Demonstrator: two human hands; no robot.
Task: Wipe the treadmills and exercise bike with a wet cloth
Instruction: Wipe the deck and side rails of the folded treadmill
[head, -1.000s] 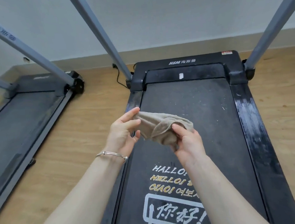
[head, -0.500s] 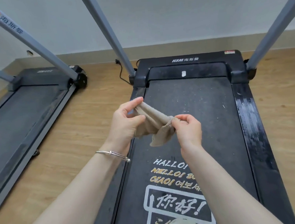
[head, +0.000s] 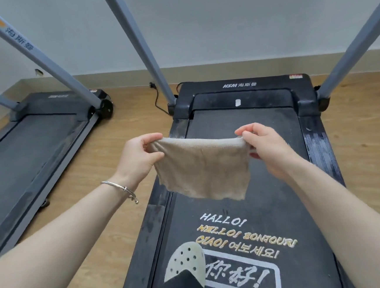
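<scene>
- While our left hand (head: pixel 138 159) and right hand (head: pixel 267 146) each pinched a top corner, the beige cloth (head: pixel 201 168) hung above the treadmill belt (head: pixel 277 196).
- Risk: loose pinch could drop it onto the dusty belt.

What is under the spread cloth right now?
Below the cloth, held up between the left hand and right hand, lies the treadmill belt; the stretch directly behind the cloth is covered.

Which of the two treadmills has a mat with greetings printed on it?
The right treadmill, directly below the stretched cloth. Its mat reads "HALLO! HELLO! BONJOUR!". The left treadmill shows a plain dark belt.
</scene>
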